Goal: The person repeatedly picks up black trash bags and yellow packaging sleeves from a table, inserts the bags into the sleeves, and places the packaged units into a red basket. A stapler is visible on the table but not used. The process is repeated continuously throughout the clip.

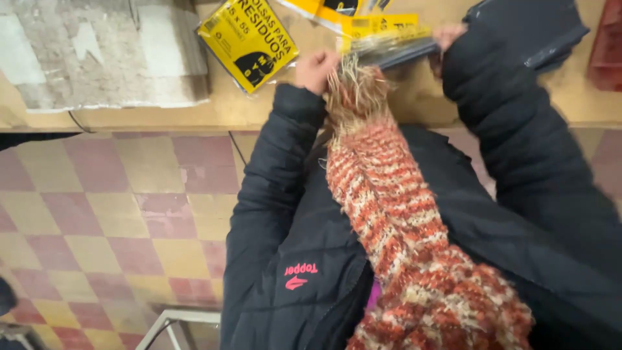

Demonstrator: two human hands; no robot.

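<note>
Gripping a flat yellow-and-black packet (389,46) at upper centre of the frame, left hand (315,69) and right hand (448,35) have fingers closed on its ends above the bench (194,113); another yellow packet (247,40) lies upper left. Sorting seems underway; setting it down needs steady aim.

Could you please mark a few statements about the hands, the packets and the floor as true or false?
1. The left hand and right hand together grip a flat dark plastic packet with a yellow label. True.
2. A red and cream knitted scarf hangs down the person's front. True.
3. The yellow and black flat plastic packet lies on the floor. False: it lies on the tan wooden counter.
4. The floor is plain grey concrete. False: it is a pink and yellow chequered tile.
5. The person's arms are bare. False: dark jacket sleeves cover them.
</note>
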